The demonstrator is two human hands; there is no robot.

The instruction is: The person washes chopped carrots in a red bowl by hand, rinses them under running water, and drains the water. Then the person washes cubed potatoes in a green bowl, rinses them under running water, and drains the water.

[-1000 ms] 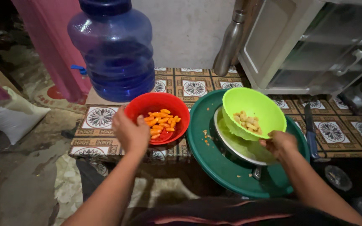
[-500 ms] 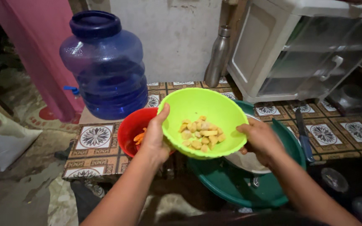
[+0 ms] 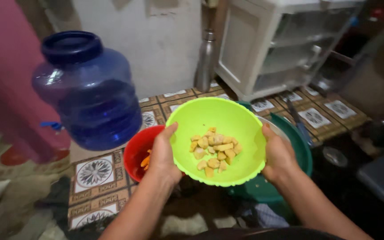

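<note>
Green bowl held up in both hands

Hands grip a lime-green bowl (image 3: 216, 138) from either side and hold it clear of the surface below, tilted a little toward the camera. The left hand (image 3: 163, 158) is closed on the bowl's left rim, with the thumb hooked over the edge and the fingers hidden underneath. The right hand (image 3: 278, 155) clasps the right rim in the same way, thumb on top. Inside the bowl lies a loose heap of pale yellow chunks (image 3: 214, 151), gathered near the middle and the near side of the bottom.

Just behind the left hand a red bowl (image 3: 138, 149) stands lower down, partly covered by the wrist and by the green bowl; a few orange pieces (image 3: 146, 161) show at its inner edge. Behind and beneath the green bowl, on the right, a dark green basin (image 3: 301, 146) peeks out, and the pale rim of a further dish (image 3: 277, 128) shows inside it, just above the right hand.

A large blue water jug (image 3: 87, 93) with a wide blue cap stands to the left on a mat (image 3: 94, 173) patterned with brown squares and white flower tiles; a small blue tap sticks out low on its left side. At the back a steel bottle (image 3: 205, 60) stands upright against the white wall, near a white plastic drawer cabinet (image 3: 285, 44). On the mat to the right of the basin lies a long dark utensil (image 3: 299, 124), too blurred to make out.
</note>
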